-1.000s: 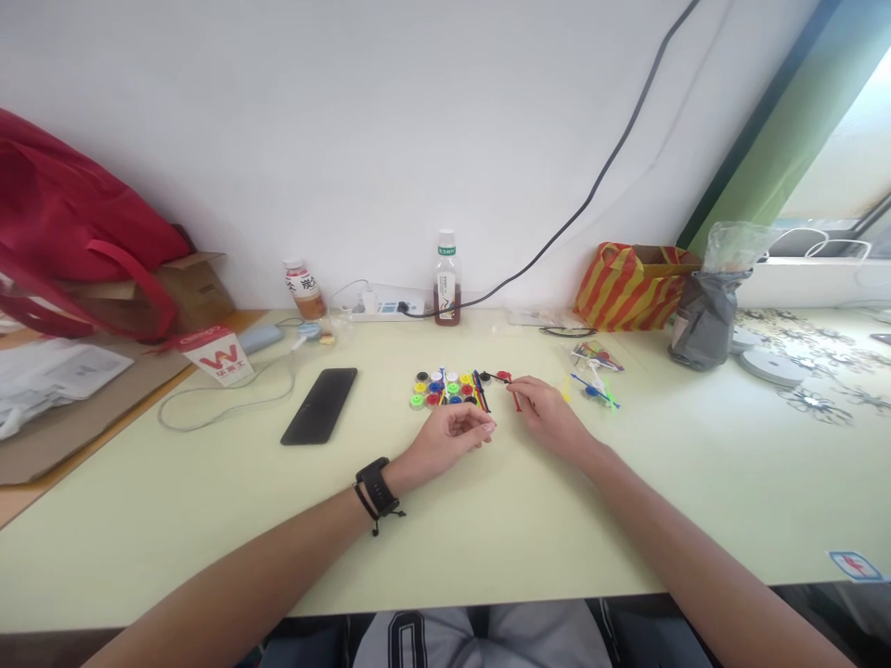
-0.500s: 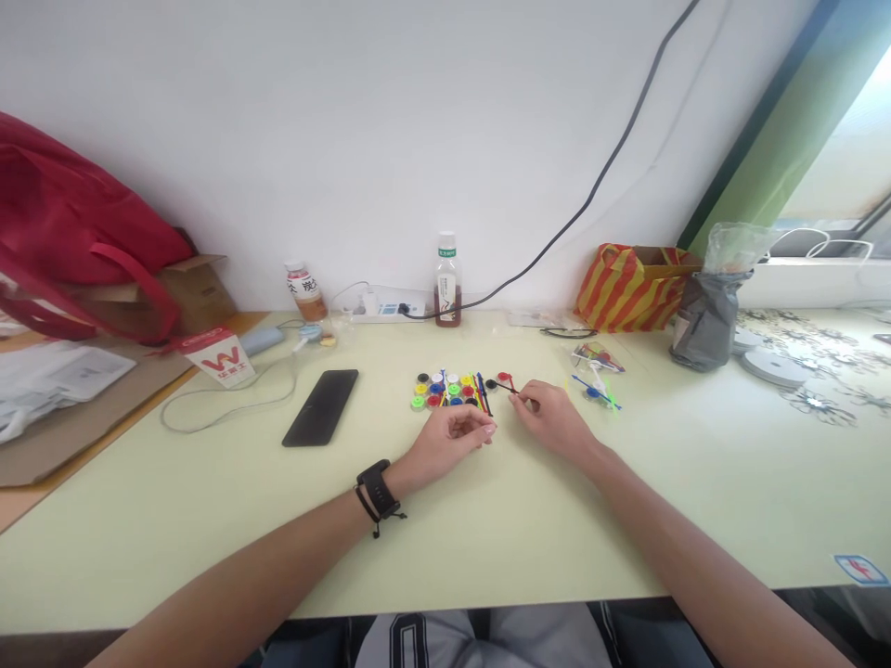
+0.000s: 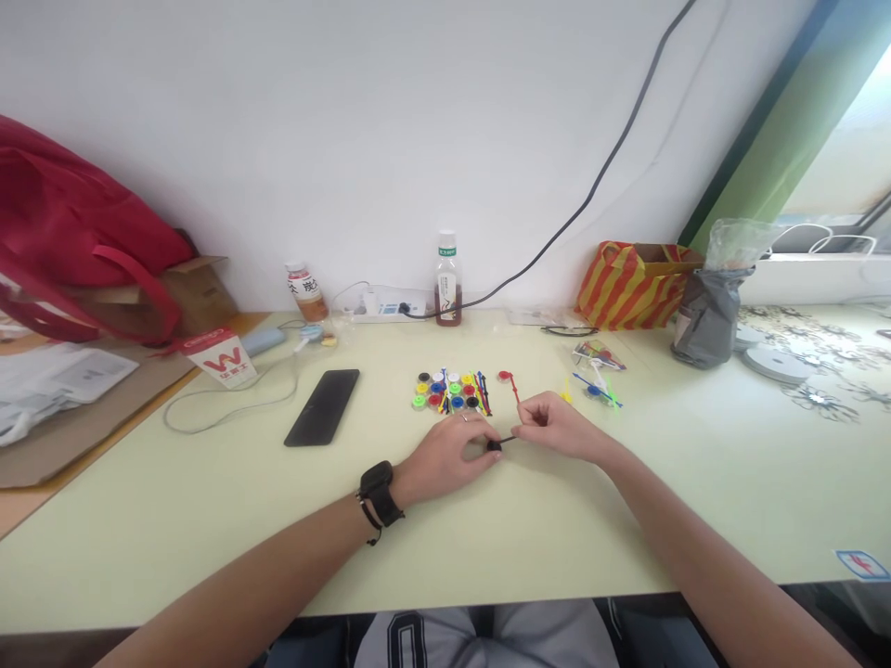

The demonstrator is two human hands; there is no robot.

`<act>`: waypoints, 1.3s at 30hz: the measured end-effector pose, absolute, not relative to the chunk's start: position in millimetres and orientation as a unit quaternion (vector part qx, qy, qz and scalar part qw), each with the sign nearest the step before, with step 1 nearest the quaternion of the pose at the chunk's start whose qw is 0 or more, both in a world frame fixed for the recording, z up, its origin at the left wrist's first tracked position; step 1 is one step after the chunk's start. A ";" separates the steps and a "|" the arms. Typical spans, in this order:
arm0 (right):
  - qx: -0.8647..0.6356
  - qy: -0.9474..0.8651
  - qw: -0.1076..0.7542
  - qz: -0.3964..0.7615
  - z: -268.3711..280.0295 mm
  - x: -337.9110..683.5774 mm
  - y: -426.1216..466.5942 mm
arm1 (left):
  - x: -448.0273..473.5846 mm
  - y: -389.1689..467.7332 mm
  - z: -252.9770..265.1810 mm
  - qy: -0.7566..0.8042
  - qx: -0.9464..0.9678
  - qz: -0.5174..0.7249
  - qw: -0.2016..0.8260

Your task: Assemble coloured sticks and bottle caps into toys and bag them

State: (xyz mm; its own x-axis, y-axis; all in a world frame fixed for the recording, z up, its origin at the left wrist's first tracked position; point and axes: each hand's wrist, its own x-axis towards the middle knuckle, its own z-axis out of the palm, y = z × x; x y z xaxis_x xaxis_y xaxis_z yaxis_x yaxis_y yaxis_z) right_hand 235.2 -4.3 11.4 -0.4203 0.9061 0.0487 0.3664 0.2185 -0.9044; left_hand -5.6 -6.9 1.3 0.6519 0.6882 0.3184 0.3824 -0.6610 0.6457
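My left hand (image 3: 445, 456) pinches a small black disc (image 3: 494, 445) between thumb and fingertips just above the table. From that disc a thin black stick (image 3: 509, 438) runs to my right hand (image 3: 561, 427), whose thumb and fingers are closed on its other end. Beyond the right fingertips lies a red disc (image 3: 504, 377) with a red stick (image 3: 515, 390). Grouped past my left hand are several coloured discs (image 3: 437, 389), with a row of coloured sticks (image 3: 481, 393) at their right. Blue, green and white pieces (image 3: 599, 390) lie to the right of my right hand.
A black phone (image 3: 322, 408) lies left on the pale table (image 3: 390, 557). By the wall stand a tea bottle (image 3: 447, 283), a power strip (image 3: 390, 306) and a smaller bottle (image 3: 306, 295). A striped bag (image 3: 630, 288) and a grey bag (image 3: 706, 320) stand at the right.
My right hand has drawn the black disc and stick toward me, away from the red pair. My left hand, empty before, now pinches the disc.
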 end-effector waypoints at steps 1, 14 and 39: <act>-0.435 -0.705 0.317 0.462 14.1 234.9 -5.5 | -5.5 -6.6 1.3 0.303 0.870 0.279 0.272; -0.398 -0.623 0.376 0.559 16.8 230.6 -7.6 | -6.4 -5.2 -0.2 0.286 0.863 0.273 0.313; -0.359 -0.669 0.411 0.504 18.0 218.0 -13.6 | -5.2 9.5 -9.2 0.336 0.691 0.354 0.534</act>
